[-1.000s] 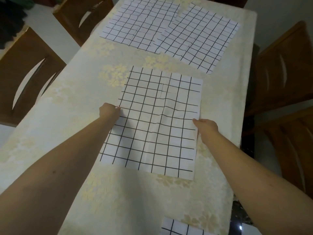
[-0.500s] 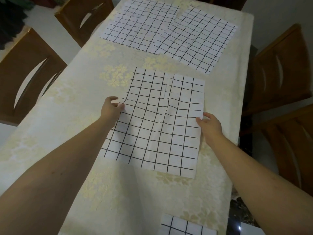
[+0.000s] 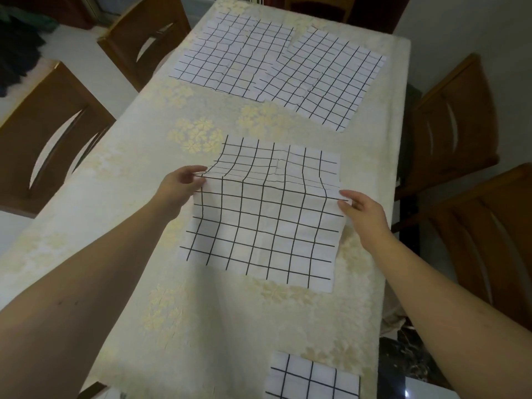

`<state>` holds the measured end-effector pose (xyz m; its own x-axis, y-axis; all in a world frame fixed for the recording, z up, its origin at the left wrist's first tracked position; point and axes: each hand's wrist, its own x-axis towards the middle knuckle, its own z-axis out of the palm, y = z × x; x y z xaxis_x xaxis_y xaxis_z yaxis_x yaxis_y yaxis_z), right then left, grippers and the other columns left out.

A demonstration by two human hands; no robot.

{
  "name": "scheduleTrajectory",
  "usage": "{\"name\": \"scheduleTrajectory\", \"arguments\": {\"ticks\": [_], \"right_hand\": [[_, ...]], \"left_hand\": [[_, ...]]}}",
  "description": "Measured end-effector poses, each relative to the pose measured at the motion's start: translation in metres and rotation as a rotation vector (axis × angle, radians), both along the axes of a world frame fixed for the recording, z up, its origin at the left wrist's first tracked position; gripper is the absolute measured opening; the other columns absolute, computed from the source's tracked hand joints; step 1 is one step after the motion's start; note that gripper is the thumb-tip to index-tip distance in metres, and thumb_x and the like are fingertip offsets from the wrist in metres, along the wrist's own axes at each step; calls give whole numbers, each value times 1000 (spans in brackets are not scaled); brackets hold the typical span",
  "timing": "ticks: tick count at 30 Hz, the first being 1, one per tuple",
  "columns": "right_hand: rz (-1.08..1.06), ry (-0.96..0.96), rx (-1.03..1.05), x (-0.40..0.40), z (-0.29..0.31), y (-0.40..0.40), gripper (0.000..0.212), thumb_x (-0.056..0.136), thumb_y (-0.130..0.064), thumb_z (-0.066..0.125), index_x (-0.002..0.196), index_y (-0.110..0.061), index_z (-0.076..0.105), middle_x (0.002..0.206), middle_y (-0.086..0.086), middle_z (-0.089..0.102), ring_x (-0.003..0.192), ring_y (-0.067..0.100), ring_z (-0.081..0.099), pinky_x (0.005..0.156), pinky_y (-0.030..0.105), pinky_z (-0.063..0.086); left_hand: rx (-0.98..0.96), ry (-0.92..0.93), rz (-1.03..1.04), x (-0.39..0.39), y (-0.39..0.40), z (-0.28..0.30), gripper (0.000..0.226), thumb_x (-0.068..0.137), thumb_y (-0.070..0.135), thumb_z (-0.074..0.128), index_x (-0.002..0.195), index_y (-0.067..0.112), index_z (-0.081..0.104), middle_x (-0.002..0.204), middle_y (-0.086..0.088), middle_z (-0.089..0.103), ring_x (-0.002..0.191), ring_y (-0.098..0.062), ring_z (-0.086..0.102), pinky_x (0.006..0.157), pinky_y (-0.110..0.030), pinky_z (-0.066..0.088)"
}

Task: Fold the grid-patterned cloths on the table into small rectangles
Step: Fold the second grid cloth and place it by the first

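Grid cloth (image 3: 264,223) thin, matt, creased; tablecloth (image 3: 129,197) satiny; chairs (image 3: 51,133) wood.

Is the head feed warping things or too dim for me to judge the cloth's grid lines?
Head view: wide-angle bending shows at the edges, curving the chairs and forearms; light is dim and even, with no harsh shadows; the grid on the middle cloth reads sharply, and its bowed lines between the left hand and right hand come from a real lifted ridge; a small glare spot sits bottom right.

Wooden chairs (image 3: 454,122) round a table (image 3: 138,174) under pale floral tablecloth, dim light.
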<state>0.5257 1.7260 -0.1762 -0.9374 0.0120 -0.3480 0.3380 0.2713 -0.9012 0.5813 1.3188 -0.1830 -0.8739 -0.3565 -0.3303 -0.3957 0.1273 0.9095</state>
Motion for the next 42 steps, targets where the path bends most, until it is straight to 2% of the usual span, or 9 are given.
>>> {"name": "scheduleTrajectory", "arguments": {"ticks": [5,11,15,20,24,28,33,38,42], "right_hand": [[149,189,233,7,17,6,27,84,-21,74,110,-20,71,96,-9,61,90,11,52,78,13,42],[203,337,368,22,45,14,16,85,-27,71,100,-21,72,99,-4,61,93,13,55,80,22,45],[160,388,430,28,64,23,17,82,-29,75,93,-17,75,106,1,53,96,14,50,84,24,40],[180,367,379,35,81,38,16,83,-33,73,93,-20,72,119,-7,57,109,9,51,97,28,38],[194,341,313,45,94,46,17,86,-29,71,99,-17,69,110,-6,68,102,9,60,93,26,46],[179,345,291,52,107,54,20,85,-30,72,98,-16,68,96,-5,68,92,11,62,77,20,49],[201,321,229,66,122,61,23,85,-30,72,100,-13,66,96,-3,68,87,13,63,74,25,53],[257,277,173,81,130,69,23,85,-27,72,101,-11,66,92,1,67,80,12,62,64,20,50],[288,217,130,87,127,76,21,84,-27,73,98,-14,66,89,4,67,81,18,64,66,27,54]], "left_hand": [[-84,-1,-94,13,-1,29,19,85,16,75,96,32,75,83,-9,56,79,-17,53,69,-28,37],[-189,-8,-140,28,5,63,24,81,18,79,104,21,73,94,-5,71,88,-11,65,77,-24,46],[-272,-17,-166,36,10,83,20,82,18,78,101,19,72,87,2,69,81,-3,62,68,-20,44],[-306,-12,-161,47,17,95,11,80,23,80,88,20,73,83,-1,73,80,-19,63,67,-33,41],[-357,0,-152,59,29,107,13,81,27,78,85,17,71,94,-5,66,81,-21,56,61,-30,37],[-292,37,-153,70,36,122,19,84,26,77,90,11,66,125,4,61,110,-18,55,87,-31,41],[-238,-14,-178,86,39,141,17,85,32,74,89,20,63,91,-13,73,83,-26,59,71,-38,37],[-153,-26,-204,104,53,160,13,90,20,68,98,13,60,96,-17,68,90,-28,63,86,-39,48],[-38,-130,-288,115,53,167,17,92,16,64,106,8,58,98,-17,60,87,-29,55,77,-33,49]]}}
